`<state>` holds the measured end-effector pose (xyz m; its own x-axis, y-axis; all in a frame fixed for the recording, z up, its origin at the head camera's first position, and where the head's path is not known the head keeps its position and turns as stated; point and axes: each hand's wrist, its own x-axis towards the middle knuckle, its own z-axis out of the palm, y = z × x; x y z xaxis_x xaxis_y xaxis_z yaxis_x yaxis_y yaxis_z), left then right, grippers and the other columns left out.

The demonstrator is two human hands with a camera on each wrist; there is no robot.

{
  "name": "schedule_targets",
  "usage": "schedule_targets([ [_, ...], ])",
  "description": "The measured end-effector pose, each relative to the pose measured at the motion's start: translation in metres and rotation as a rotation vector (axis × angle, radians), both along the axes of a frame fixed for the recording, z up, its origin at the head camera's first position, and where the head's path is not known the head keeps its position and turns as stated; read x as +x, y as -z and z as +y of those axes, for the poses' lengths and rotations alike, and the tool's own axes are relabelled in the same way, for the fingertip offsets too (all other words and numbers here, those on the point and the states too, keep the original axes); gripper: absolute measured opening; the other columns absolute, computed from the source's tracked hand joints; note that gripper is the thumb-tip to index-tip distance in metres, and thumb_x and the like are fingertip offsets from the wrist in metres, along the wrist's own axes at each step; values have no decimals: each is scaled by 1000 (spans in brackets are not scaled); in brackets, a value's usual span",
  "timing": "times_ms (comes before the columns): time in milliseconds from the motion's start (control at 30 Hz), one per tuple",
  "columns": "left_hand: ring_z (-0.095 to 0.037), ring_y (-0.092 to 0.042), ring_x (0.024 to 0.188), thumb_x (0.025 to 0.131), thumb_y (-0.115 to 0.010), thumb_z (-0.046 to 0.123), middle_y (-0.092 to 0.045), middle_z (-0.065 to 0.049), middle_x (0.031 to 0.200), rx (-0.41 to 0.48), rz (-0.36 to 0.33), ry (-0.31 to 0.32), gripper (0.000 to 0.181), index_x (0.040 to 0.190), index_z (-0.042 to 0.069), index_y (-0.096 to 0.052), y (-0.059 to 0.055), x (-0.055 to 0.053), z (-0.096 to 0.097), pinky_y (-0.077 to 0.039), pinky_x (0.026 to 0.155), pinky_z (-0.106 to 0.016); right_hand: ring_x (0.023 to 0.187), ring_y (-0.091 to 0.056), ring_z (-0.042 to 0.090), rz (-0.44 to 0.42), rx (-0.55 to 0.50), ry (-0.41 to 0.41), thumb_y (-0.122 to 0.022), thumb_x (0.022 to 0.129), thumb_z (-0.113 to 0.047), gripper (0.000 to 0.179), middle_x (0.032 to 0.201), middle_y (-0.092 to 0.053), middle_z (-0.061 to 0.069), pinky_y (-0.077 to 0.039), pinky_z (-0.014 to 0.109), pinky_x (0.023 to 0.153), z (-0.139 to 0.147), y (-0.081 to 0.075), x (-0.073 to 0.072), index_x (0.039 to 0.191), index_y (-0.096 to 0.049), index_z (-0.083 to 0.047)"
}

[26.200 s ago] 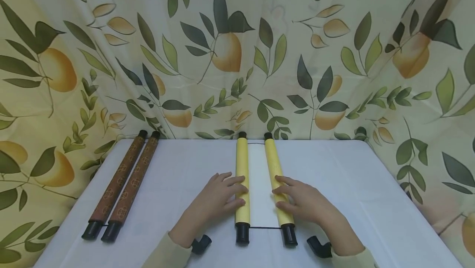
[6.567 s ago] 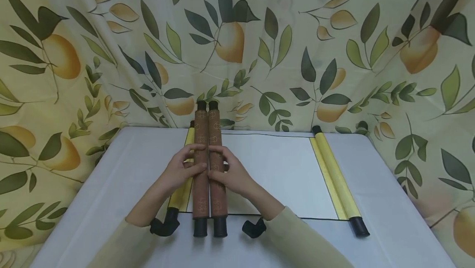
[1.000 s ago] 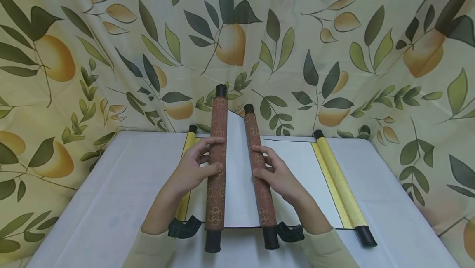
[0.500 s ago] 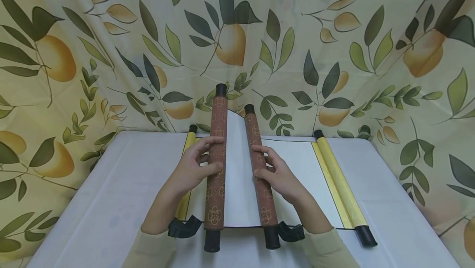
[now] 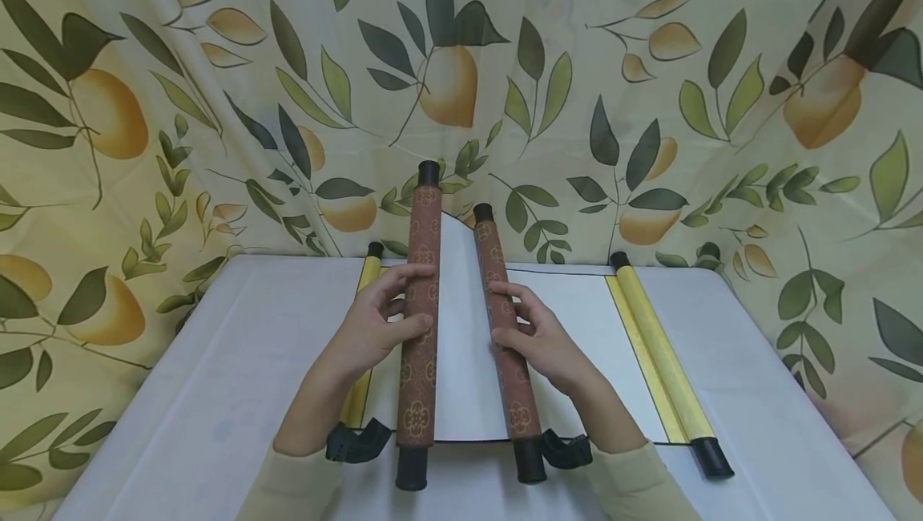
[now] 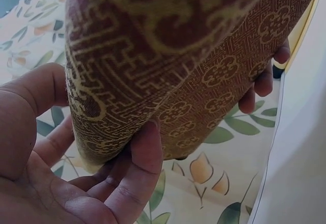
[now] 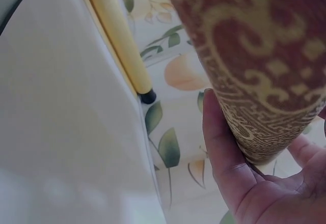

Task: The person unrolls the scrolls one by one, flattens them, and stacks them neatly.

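Note:
A brown patterned scroll is held partly unrolled above the table, a strip of its white paper (image 5: 463, 345) showing between two black-capped rollers. My left hand (image 5: 371, 330) grips the left roller (image 5: 418, 369), whose far end stands higher than the other's. Thumb and fingers of my right hand (image 5: 542, 341) hold the right roller (image 5: 516, 397). In the left wrist view, my left hand (image 6: 56, 188) cups the brocade roller (image 6: 122, 56) from below. The right wrist view has my right hand (image 7: 244, 183) under its roller (image 7: 270, 66). Beneath lies a yellow scroll, spread open, its white sheet (image 5: 584, 321) partly covered.
The yellow scroll's right roller (image 5: 667, 361) slants along the right side; its left roller (image 5: 371, 268) is partly behind my left hand. A white cloth covers the table (image 5: 259, 361). A fruit-and-leaf curtain (image 5: 534, 184) hangs behind. Each wrist bears a black camera (image 5: 358, 441).
Earlier the yellow scroll was rolled narrow and the brown one lay at left. Since then the yellow was spread, the brown lifted over it and its rollers parted. Little moves in the last second.

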<state>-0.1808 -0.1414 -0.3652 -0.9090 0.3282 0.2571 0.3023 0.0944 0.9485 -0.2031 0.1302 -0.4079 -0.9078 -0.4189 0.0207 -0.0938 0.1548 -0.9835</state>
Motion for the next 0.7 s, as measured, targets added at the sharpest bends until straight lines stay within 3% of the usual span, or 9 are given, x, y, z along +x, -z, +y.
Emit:
schedule_targets([
  [167, -32, -49, 130, 88, -70, 6, -46, -7, 146, -13, 4, -12, 56, 141, 15, -52, -1, 2, -1, -42, 104, -52, 119, -55, 39, 8, 2, -1, -59, 95, -7, 62, 149, -35, 18, -55, 43, 87, 1, 0, 1, 150, -37, -25],
  [433, -36, -55, 123, 89, -67, 4, -44, -8, 147, 9, -4, -15, 55, 141, 15, -52, -3, 4, -1, -51, 92, -43, 124, -53, 41, 6, 1, -8, -59, 96, -7, 62, 149, -36, 19, -54, 45, 90, 2, -1, 0, 150, -36, -25],
  [700, -34, -59, 116, 91, -65, 5, -50, -14, 142, 49, -27, -16, 53, 141, 15, -51, -4, 4, 1, -54, 85, -42, 122, -54, 39, 7, 1, -11, -59, 95, -6, 63, 150, -34, 17, -54, 43, 90, 3, -1, 0, 151, -37, -24],
])
